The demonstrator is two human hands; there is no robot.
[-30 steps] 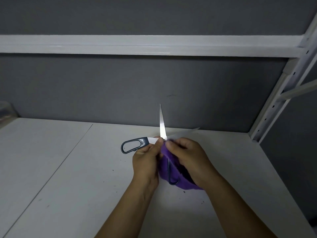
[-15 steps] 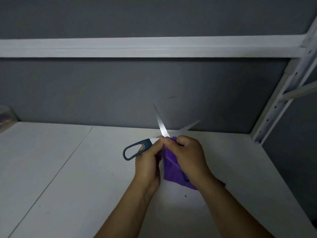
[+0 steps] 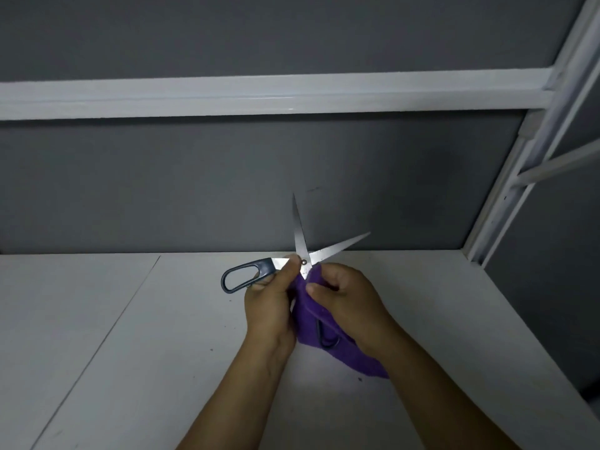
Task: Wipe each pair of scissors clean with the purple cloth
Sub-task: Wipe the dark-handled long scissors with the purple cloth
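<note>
Scissors (image 3: 300,237), blades spread in a V, are held above the white counter (image 3: 162,336) near its back edge. A left hand (image 3: 268,306) pinches the shank beside the dark handle loop (image 3: 264,267). A right hand (image 3: 347,297) curls round the purple cloth (image 3: 306,305) bunched over the other handle.

Over the shelf board (image 3: 130,352) the scissors (image 3: 303,251) are held between both hands; the left hand (image 3: 269,306) is left of the pivot, the right hand (image 3: 347,303) to its right, on the cloth (image 3: 308,306); one handle juts left, the other lies in the cloth; the blades fan upward and rightward before the back wall (image 3: 162,190), with an upright post (image 3: 519,177) at the right.
</note>
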